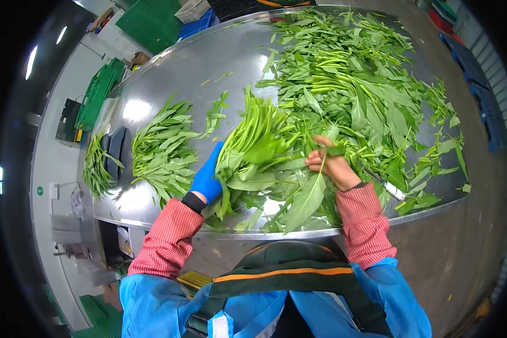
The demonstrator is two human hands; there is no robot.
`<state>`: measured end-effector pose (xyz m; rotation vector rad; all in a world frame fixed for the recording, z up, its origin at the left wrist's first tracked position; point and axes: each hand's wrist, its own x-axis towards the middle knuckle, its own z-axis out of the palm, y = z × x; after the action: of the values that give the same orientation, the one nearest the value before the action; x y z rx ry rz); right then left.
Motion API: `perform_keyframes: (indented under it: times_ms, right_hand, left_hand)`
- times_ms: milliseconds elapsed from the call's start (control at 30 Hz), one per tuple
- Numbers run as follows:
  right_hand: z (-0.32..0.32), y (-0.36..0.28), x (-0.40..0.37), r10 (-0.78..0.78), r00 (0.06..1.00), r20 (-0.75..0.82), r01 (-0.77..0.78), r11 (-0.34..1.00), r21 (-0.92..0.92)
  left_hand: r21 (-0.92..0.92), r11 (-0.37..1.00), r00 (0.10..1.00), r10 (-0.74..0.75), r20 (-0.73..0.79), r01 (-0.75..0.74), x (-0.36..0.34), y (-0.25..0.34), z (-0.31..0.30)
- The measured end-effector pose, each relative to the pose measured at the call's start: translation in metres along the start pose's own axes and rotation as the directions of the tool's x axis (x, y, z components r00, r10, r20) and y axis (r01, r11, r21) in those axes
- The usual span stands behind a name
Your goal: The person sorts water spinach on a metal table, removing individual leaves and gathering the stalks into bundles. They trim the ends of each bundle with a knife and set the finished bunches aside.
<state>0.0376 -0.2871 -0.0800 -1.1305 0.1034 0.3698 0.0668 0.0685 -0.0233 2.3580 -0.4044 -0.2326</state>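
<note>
My left hand [208, 179], in a blue glove, is wrapped round a bunch of long-stemmed leafy greens [259, 127] that look like water spinach. The stems of the bunch point away from me, and its leaves hang toward the table's near edge. My right hand [335, 168], ungloved, pinches a single leafy stem [307, 204] whose broad leaf hangs down to the left. A large heap of the same greens [349, 73] lies beyond and to the right. Beside my right wrist rests a knife with a white handle [393, 190], its blade partly hidden among the leaves.
The metal table [208, 67] has a curved near edge in front of me. On its left lie a bundle of greens [166, 149] and a smaller bundle [97, 169] by a dark object [115, 151]. Green crates [98, 98] stand past the left edge; blue pallets [484, 107] are at right.
</note>
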Motion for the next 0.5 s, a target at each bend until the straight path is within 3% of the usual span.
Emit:
perform_keyframes:
  times_ms: [33,67,133,167,200,233,267,300,367,400,500]
  right_hand:
    - [0.009,-0.006,0.004,-0.03,0.997,-0.076,0.022,0.995,-0.095]
    - [0.028,-0.026,0.005,0.028,0.996,-0.084,-0.05,0.957,-0.284]
    - [0.045,-0.013,0.013,-0.031,0.998,-0.058,0.018,0.977,-0.211]
    - [0.053,-0.013,0.009,-0.048,0.998,-0.04,0.039,0.98,-0.195]
    - [0.056,-0.02,0.005,-0.126,0.98,-0.153,0.1,0.981,-0.169]
    - [0.041,-0.025,0.005,-0.094,0.976,-0.197,0.078,0.993,-0.087]
    - [0.023,-0.032,0.002,-0.15,0.955,-0.256,0.143,0.989,-0.044]
    - [0.009,-0.039,0.0,-0.197,0.928,-0.318,0.205,0.979,-0.006]
    - [0.008,-0.057,-0.002,-0.303,0.911,-0.281,0.284,0.953,-0.104]
    - [0.023,-0.064,-0.004,-0.268,0.915,-0.303,0.214,0.956,-0.2]
    - [0.068,-0.05,-0.003,-0.256,0.961,-0.101,0.205,0.91,-0.361]
  left_hand:
    - [-0.027,0.999,1.0,0.029,0.003,-0.029,-0.001,-0.005,0.007]
    - [-0.053,0.997,0.998,0.062,0.005,-0.062,-0.002,-0.006,0.013]
    - [-0.173,0.983,0.998,0.064,0.019,-0.059,-0.004,0.026,0.012]
    - [-0.108,0.994,0.999,0.039,0.038,-0.035,-0.008,0.026,0.01]
    - [-0.041,0.999,0.999,0.014,0.052,-0.012,-0.013,0.022,0.004]
    - [0.029,1.0,0.998,-0.01,0.06,0.008,-0.015,0.021,0.0]
    - [-0.098,0.994,0.995,0.048,-0.082,-0.056,-0.02,0.029,0.001]
    - [0.062,0.997,0.991,0.061,-0.118,-0.054,-0.021,0.023,-0.003]
    - [0.366,0.93,0.979,0.098,-0.178,-0.026,-0.023,0.019,-0.01]
    - [0.376,0.923,0.961,0.173,-0.217,-0.082,-0.025,0.029,-0.01]
    - [0.343,0.935,0.953,0.185,-0.24,-0.095,-0.023,0.044,-0.003]
